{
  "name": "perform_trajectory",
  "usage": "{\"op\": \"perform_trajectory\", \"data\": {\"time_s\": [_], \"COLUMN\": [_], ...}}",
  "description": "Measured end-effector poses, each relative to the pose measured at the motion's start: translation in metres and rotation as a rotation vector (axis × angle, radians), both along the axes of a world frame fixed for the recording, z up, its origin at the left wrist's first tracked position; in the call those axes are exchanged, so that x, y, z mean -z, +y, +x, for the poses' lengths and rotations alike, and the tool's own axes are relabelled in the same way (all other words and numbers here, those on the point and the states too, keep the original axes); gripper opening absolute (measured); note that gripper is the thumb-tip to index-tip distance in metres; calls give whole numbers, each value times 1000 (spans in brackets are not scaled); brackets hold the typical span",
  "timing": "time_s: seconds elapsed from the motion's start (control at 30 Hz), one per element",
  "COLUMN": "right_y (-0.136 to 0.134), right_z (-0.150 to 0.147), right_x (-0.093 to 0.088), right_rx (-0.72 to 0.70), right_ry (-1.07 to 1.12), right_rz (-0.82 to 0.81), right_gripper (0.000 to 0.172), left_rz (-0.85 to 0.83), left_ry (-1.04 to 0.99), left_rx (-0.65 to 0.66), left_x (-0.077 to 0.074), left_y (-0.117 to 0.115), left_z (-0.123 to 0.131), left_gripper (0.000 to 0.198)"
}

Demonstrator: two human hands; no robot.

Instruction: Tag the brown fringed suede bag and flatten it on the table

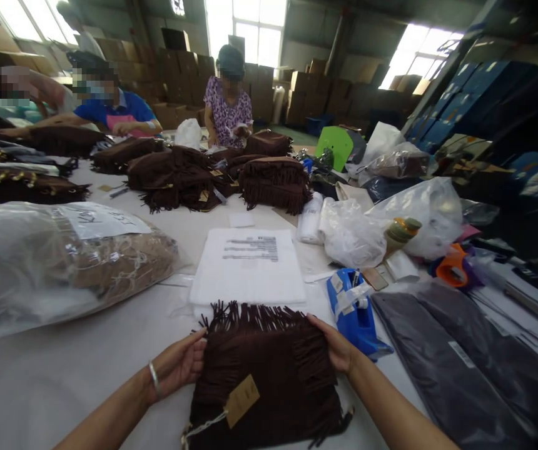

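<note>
The left hand (179, 362) and right hand (339, 347) lie half-curled on either side edge of a dark brown suede fringed bag (264, 375), steadying it flat on the white table (62, 387), its cardboard tag (241, 400) facing up. Just beyond lies a stack of white printed plastic bags (249, 267), within easy reach; a blue tape dispenser (353, 309) stands just right.

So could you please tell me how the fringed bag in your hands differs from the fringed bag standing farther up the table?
The near bag lies flat, held at both sides by the left hand and right hand, with a tan tag showing. The far bag stands untouched. Both are dark brown and fringed.
</note>
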State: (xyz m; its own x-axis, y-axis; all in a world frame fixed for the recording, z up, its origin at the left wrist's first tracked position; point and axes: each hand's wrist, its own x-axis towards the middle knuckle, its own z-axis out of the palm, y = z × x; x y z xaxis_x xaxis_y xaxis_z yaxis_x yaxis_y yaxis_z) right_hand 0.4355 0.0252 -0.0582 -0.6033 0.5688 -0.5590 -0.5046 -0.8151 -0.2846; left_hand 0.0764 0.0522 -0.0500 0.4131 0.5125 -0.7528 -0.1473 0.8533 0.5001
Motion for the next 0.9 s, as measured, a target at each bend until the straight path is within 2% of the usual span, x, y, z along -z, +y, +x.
{"op": "perform_trajectory", "data": {"time_s": [0.2,0.27,0.33,0.4,0.5,0.6,0.7,0.8,0.87,0.9], "right_y": [19,28,35,39,38,27,6,-27,-50,-61], "right_z": [-3,-8,-11,-10,-6,-6,-12,-17,-18,-18], "right_x": [8,13,15,7,-20,-46,-54,-46,-42,-41], "right_rx": [-56,-73,-97,-129,-246,-482,-693,-807,-856,-868], "right_ry": [10,-3,-29,-94,-417,-848,-1067,-1120,-1029,-941], "right_rz": [95,147,232,371,716,1135,1500,1637,1626,1615], "right_gripper": [76,74,64,54,47,38,46,55,54,50], "left_rz": [23,31,71,196,604,1185,1617,1757,1781,1799], "left_ry": [-406,-431,-409,-357,-128,184,439,637,642,568], "left_rx": [111,146,192,270,527,818,938,897,859,857], "left_x": [10,15,16,12,-3,-12,-6,5,6,3], "left_y": [32,44,53,58,56,39,7,-31,-50,-56], "left_z": [17,26,35,42,46,41,36,34,32,30], "left_gripper": [39,38,38,40,40,41,52,51,53,54]}}
